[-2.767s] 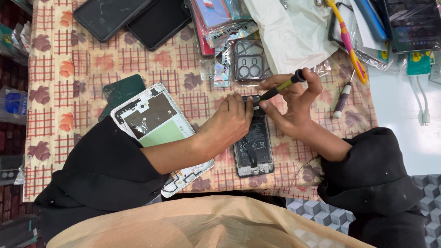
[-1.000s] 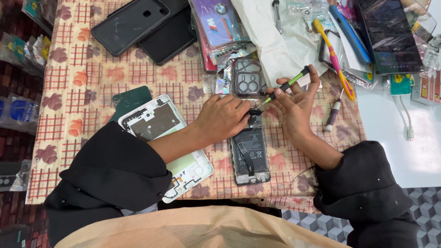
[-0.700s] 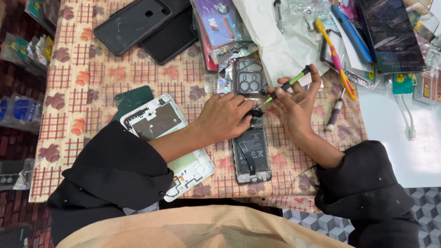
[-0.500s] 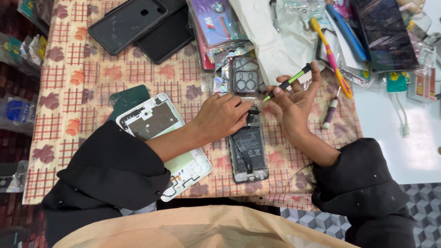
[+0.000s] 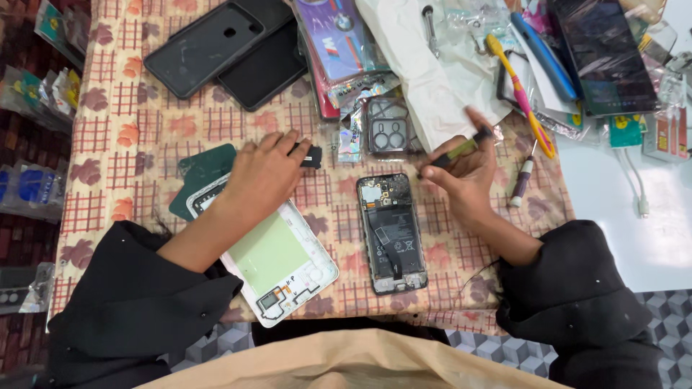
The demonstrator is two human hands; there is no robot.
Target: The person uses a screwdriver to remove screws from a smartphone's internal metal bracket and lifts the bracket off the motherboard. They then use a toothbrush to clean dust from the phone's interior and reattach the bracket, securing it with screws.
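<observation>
Both hands (image 5: 263,173) (image 5: 461,173) lifted off the opened phone (image 5: 391,232).

Left hand (image 5: 263,173) grips small black part (image 5: 310,155); right hand (image 5: 465,176) holds screwdriver (image 5: 456,150) beside opened phone (image 5: 391,232).

hands 2 (image 5: 263,176) (image 5: 461,176) | opened phones 2 (image 5: 391,232) (image 5: 277,259) | dark cases 2 (image 5: 204,47) (image 5: 263,68) | toothbrush 1 (image 5: 522,101) | screwdrivers 2 (image 5: 454,151) (image 5: 520,180)

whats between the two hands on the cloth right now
In the head view, the opened phone lies between the left hand and the right hand, touched by neither.
</observation>
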